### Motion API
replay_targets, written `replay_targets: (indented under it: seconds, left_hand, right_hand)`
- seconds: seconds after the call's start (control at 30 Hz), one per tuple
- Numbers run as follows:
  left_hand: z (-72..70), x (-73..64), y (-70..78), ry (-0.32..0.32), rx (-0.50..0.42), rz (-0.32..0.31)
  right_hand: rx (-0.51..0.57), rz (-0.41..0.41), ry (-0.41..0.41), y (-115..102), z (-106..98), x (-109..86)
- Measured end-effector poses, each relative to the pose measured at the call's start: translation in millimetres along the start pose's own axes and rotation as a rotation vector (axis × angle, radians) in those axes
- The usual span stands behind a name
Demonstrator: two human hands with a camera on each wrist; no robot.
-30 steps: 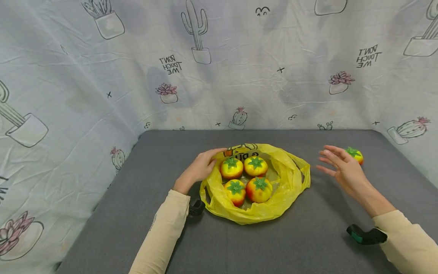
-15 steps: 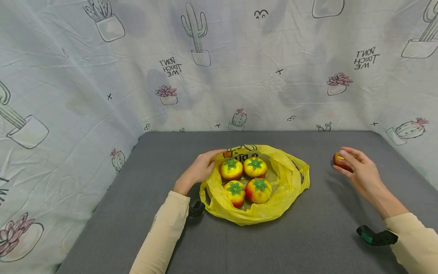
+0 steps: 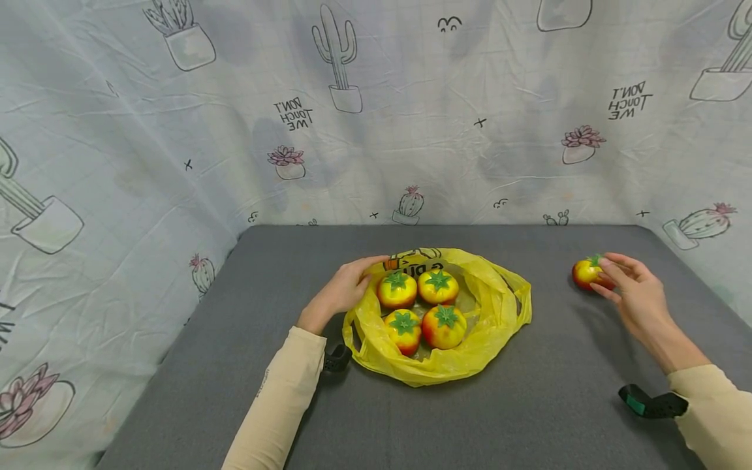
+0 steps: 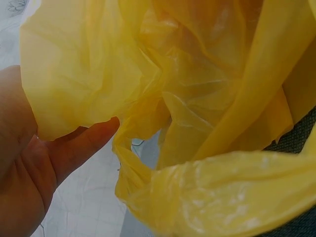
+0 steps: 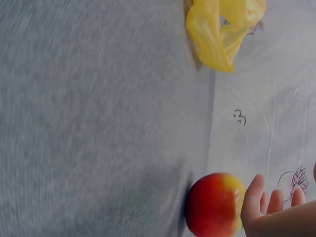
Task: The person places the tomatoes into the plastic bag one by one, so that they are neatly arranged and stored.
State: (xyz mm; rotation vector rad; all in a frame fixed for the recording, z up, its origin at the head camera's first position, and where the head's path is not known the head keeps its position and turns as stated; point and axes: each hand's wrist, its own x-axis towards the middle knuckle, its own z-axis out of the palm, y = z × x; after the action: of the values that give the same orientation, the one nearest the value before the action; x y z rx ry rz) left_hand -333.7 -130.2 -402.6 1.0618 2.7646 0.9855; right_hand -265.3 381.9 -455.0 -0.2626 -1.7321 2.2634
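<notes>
A crumpled yellow plastic bag (image 3: 499, 313) lies with its mouth facing up. Inside it sit several yellow-and-red tomatoes (image 3: 444, 326) with green star-shaped leaf tops. My left hand (image 3: 343, 287) pinches the bag's far left rim; in the left wrist view its thumb meets the yellow film (image 4: 197, 89), and the film hides the other fingers. Over at the right, one more tomato (image 3: 587, 274) rests on the table. Beside its right side is my right hand (image 3: 637, 297), fingers loosely bent and spread. The right wrist view shows that tomato (image 5: 213, 205) close to the fingertips, not gripped.
All of this is on a grey cloth-covered table (image 3: 282, 261). A pale curtain (image 3: 376, 150) printed with cacti hangs behind and to the sides. Each wrist carries a black device, one by the bag and one at the right (image 3: 652, 401).
My right hand has reached rightward to the lone tomato, which has shifted slightly left and nearer. In the last half second the hand has moved a little further right. My left hand stays at the rim.
</notes>
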Motion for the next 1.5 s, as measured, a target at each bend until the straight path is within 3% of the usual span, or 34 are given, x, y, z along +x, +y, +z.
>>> replay_targets:
  seconds: [0.17,0.43,0.63,0.73,0.87,1.13,1.5]
  left_hand:
    - [0.1,0.2,-1.2,-0.005,0.000,-0.004]
    - [1.0,-0.5,-1.9,0.003,0.008,0.009]
    - [0.6,-0.4,-0.9,0.005,0.006,0.012]
    - [0.6,-0.5,-1.1,0.005,0.004,0.012]
    - [0.4,-0.8,-1.5,0.006,0.007,0.010]
    - [0.7,-1.0,-1.8,0.003,0.002,0.004]
    - [0.9,-0.7,-1.8,0.005,0.005,0.006]
  right_hand:
    - [-0.102,-0.003,0.123,7,-11,10.3]
    - [-0.189,0.022,0.281,-1,-9,6.0]
    - [-0.510,0.087,0.401,-4,-9,6.8]
    - [-0.678,0.133,0.378,-1,-15,8.8]
    - [-0.767,0.178,0.263,-8,-7,3.0]
    - [-0.769,0.225,0.178,-29,30,-15.9]
    - [-0.748,0.220,0.123,-27,33,-13.1]
